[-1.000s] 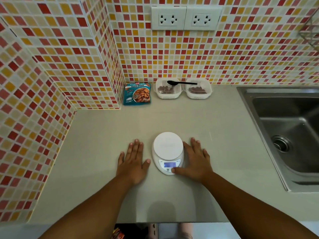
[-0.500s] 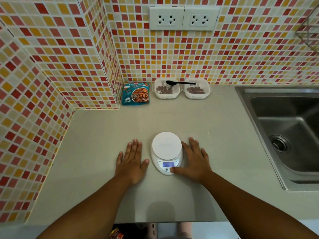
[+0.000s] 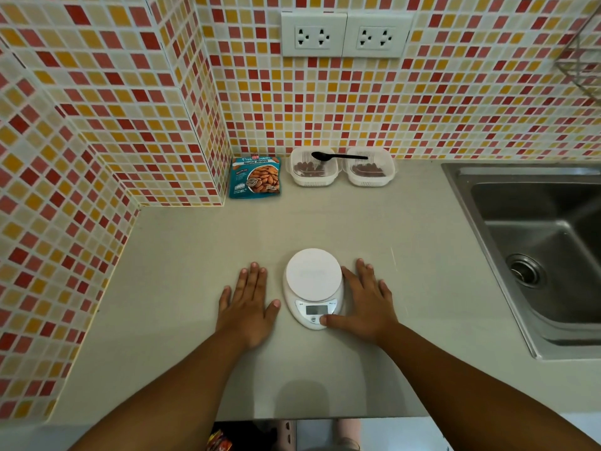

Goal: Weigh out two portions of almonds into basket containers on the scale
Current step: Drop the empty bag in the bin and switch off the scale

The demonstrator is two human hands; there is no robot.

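White scale (image 3: 313, 281) on desk (image 3: 406, 242), left hand (image 3: 248, 304) flat beside it, right hand (image 3: 367, 304) open, thumb on its button.

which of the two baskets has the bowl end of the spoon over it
The left basket, next to the almond bag. The black spoon bridges both rims, with its bowl over this basket and only the handle tip reaching the right basket.
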